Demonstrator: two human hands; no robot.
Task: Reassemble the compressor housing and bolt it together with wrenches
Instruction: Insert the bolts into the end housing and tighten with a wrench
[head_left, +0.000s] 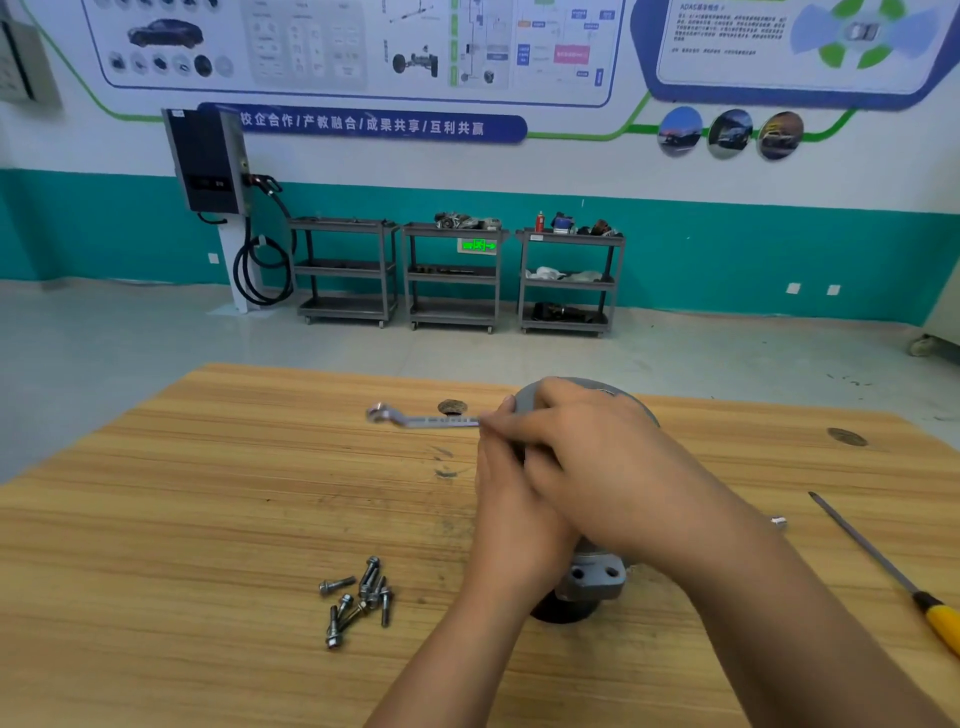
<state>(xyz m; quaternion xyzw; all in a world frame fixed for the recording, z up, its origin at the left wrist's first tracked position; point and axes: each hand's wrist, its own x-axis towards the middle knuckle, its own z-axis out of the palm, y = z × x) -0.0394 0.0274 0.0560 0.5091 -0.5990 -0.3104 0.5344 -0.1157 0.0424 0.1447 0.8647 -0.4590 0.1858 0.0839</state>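
The grey metal compressor housing (592, 577) stands on the wooden table (208, 519), mostly hidden under both hands. My left hand (511, 467) grips the shank of a silver wrench (421, 418), whose free end sticks out to the left over the table. My right hand (597, 452) lies curled over the top of the housing and overlaps my left hand. What its fingers hold is hidden. Several loose silver bolts (358, 597) lie in a heap on the table, left of the housing.
A screwdriver with a yellow handle (893, 571) lies at the table's right edge. One small bolt (777, 521) sits right of my right forearm. Two round holes mark the tabletop. Three grey trolleys (452, 275) stand by the far wall.
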